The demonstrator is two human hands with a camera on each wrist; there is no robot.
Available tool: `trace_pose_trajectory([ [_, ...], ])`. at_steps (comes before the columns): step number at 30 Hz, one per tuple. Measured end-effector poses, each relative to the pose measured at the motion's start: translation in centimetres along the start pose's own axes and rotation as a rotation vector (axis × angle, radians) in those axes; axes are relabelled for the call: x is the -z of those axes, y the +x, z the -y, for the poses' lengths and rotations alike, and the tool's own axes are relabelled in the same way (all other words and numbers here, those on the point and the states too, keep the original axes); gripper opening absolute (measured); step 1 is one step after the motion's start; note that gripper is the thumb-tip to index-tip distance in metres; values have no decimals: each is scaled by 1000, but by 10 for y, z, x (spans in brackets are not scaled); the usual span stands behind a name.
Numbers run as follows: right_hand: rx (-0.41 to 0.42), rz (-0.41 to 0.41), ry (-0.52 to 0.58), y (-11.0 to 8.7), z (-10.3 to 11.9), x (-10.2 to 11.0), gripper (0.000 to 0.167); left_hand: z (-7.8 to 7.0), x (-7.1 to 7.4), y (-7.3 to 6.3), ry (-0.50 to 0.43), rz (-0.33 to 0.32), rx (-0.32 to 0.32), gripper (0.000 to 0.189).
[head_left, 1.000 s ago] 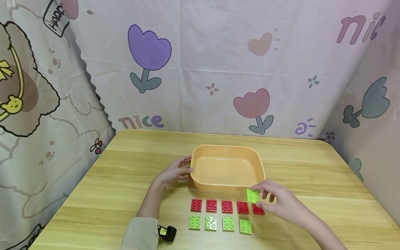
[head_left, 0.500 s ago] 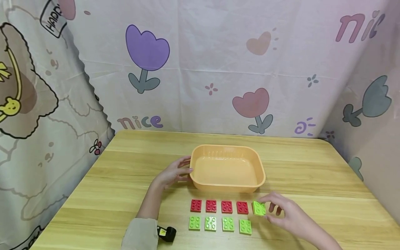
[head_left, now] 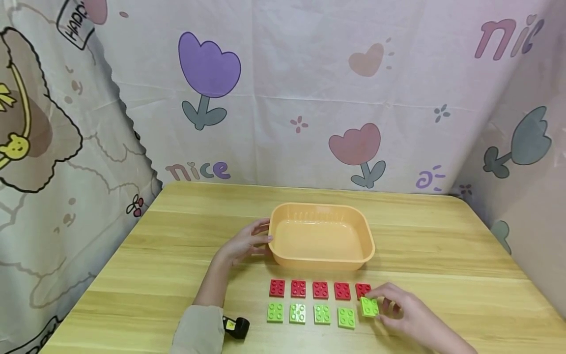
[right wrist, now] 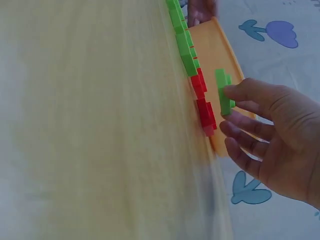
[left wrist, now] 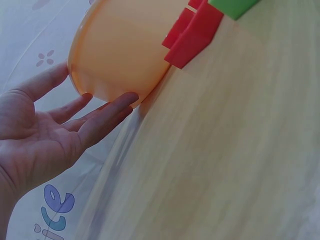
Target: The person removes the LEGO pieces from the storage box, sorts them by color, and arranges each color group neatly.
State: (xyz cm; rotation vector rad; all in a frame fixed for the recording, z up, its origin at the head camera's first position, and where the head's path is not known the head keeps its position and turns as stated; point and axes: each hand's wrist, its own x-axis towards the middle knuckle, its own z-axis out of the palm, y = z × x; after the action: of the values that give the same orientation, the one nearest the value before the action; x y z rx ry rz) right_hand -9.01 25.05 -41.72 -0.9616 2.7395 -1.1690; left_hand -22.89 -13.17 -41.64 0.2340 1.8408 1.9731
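My right hand (head_left: 407, 309) pinches a green toy building block (head_left: 369, 307) between thumb and fingers, low at the right end of the green row. The right wrist view shows that green block (right wrist: 223, 92) raised off the table, studs turned toward the fingers. Partly behind it in the head view lies the last red block (head_left: 362, 290) of the back row. My left hand (head_left: 245, 242) touches the left end wall of an orange plastic tub (head_left: 320, 264) with extended fingers. In the left wrist view those fingers (left wrist: 107, 117) spread against the tub's outer side.
Several red blocks (head_left: 320, 290) lie in a row in front of the tub, with several green blocks (head_left: 322, 314) in a row nearer me. A black strap device (head_left: 237, 328) sits by the left sleeve (head_left: 199, 329). Printed cloth (head_left: 283, 98) hangs behind the wooden table (head_left: 185, 216).
My right hand has carried the green block from beside the tub's front right corner toward me, past the last red block. The left hand stays at the tub.
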Motion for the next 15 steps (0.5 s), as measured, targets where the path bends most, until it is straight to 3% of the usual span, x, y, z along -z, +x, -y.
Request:
trace_pose_trajectory([
  [5, -108, 63, -19, -4, -3, -2, 33, 0, 0, 1, -1, 12, -8, 61],
  [15, -117, 101, -52, -6, -3, -7, 32, 1, 1, 0, 1, -4, -2, 60],
])
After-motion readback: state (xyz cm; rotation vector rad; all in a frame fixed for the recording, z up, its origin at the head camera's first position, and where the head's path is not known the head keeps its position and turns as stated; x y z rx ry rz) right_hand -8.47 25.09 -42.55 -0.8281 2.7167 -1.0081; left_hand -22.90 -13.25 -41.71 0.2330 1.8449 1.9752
